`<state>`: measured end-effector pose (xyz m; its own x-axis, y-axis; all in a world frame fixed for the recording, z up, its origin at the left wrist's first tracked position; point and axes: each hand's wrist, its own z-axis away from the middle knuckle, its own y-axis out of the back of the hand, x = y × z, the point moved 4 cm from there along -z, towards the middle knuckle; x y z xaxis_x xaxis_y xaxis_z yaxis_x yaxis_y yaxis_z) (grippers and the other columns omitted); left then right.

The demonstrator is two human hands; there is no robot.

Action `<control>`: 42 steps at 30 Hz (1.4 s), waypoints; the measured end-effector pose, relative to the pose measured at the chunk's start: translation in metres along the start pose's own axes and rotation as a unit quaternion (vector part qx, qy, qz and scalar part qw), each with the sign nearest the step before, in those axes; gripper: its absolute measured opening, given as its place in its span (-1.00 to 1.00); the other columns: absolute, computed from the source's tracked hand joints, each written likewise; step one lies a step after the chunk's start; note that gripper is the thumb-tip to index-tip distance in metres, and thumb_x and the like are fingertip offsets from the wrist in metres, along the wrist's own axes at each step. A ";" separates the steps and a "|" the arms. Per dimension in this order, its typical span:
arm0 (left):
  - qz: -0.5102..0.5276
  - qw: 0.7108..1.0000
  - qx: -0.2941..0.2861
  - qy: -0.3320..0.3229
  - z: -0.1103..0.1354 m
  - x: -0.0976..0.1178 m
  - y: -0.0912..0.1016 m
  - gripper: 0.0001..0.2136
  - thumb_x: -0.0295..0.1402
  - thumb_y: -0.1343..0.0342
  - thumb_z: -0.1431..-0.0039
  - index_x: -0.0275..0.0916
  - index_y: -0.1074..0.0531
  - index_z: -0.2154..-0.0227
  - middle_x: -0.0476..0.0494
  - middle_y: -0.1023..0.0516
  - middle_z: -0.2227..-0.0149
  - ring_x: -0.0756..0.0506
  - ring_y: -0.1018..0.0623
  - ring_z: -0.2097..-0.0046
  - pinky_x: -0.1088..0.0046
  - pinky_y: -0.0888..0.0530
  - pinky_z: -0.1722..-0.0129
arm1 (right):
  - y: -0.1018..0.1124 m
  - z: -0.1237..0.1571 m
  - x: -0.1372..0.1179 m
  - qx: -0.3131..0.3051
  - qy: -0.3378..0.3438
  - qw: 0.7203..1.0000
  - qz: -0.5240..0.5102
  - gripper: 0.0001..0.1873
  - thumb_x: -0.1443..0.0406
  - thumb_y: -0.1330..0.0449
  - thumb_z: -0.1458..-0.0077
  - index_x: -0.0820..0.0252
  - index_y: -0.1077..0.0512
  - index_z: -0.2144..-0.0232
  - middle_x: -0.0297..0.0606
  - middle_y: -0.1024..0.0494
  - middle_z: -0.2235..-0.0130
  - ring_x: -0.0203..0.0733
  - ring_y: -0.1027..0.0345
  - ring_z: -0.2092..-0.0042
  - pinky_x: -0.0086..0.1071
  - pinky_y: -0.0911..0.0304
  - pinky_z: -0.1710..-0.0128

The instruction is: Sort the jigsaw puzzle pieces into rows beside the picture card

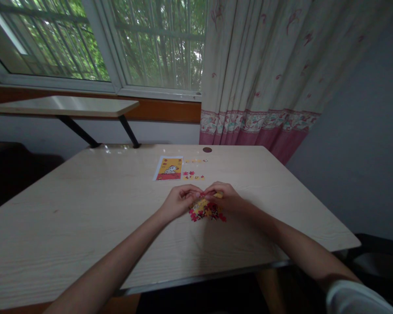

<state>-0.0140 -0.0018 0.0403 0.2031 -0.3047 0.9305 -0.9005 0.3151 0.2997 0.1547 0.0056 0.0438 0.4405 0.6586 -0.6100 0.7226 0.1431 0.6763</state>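
Left hand and right hand: fingertips met, pinched narrow on red piece; outline too small to read. Piece was over far side of pile. Judged: light edge pinch suited thin stock; squeezing risked bent tabs. Tabs best squared to sockets before pressing. Pile lay between hands, pieces overlapping; wrists best held clear. Beyond hands, set-apart pieces lay just right of picture, useful for reference. Table gave firm, flat support.
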 end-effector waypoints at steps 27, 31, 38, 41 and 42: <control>0.029 0.998 0.021 0.046 -0.007 -0.016 -0.001 -0.79 -0.24 -0.15 0.05 -0.33 -0.43 0.48 0.01 -0.40 0.61 0.10 -0.25 0.59 0.58 -0.17 0.59 | 0.003 0.003 -0.005 0.086 0.133 0.978 0.136 -0.75 0.13 -0.11 -0.12 0.16 -0.47 0.42 -0.29 -0.53 0.44 -0.27 -0.34 0.34 -0.32 -0.09 0.21; 0.023 0.999 0.001 0.034 -0.007 -0.016 -0.002 -0.81 -0.26 -0.14 0.06 -0.33 -0.42 0.51 -0.01 -0.42 0.59 0.08 -0.30 0.56 0.56 -0.22 0.56 | 0.003 0.003 -0.006 0.090 0.139 0.977 0.132 -0.74 0.18 -0.06 -0.17 0.16 -0.44 0.19 -0.26 -0.54 0.35 -0.27 -0.34 0.29 -0.33 -0.09 0.18; 0.034 0.999 -0.007 0.021 -0.008 -0.018 -0.004 -0.82 -0.28 -0.12 0.05 -0.33 -0.41 0.53 -0.04 -0.44 0.56 0.05 -0.36 0.52 0.54 -0.28 0.51 | 0.000 0.002 -0.010 0.050 0.154 0.976 0.143 -0.76 0.14 -0.08 -0.15 0.13 -0.46 0.30 -0.29 -0.53 0.39 -0.26 -0.36 0.29 -0.31 -0.07 0.17; 0.047 0.999 -0.007 0.017 -0.009 -0.014 -0.005 -0.81 -0.27 -0.13 0.04 -0.33 -0.41 0.53 -0.04 -0.46 0.55 0.04 -0.38 0.50 0.53 -0.30 0.49 | 0.000 0.001 -0.010 0.052 0.155 0.975 0.148 -0.76 0.13 -0.08 -0.15 0.13 -0.45 0.33 -0.30 -0.54 0.39 -0.26 -0.36 0.29 -0.32 -0.06 0.18; 0.052 0.998 -0.007 0.017 -0.009 -0.013 -0.005 -0.81 -0.26 -0.13 0.04 -0.33 -0.41 0.53 -0.05 -0.46 0.55 0.03 -0.39 0.50 0.52 -0.31 0.48 | 0.000 0.001 -0.009 0.057 0.153 0.975 0.150 -0.76 0.13 -0.08 -0.15 0.13 -0.45 0.31 -0.30 -0.54 0.39 -0.26 -0.36 0.29 -0.32 -0.06 0.18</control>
<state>-0.0091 0.0084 0.0285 0.1213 -0.2394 0.9633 -0.9120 0.3562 0.2033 0.1512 -0.0015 0.0485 0.4747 0.8502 -0.2277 0.6476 -0.1621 0.7446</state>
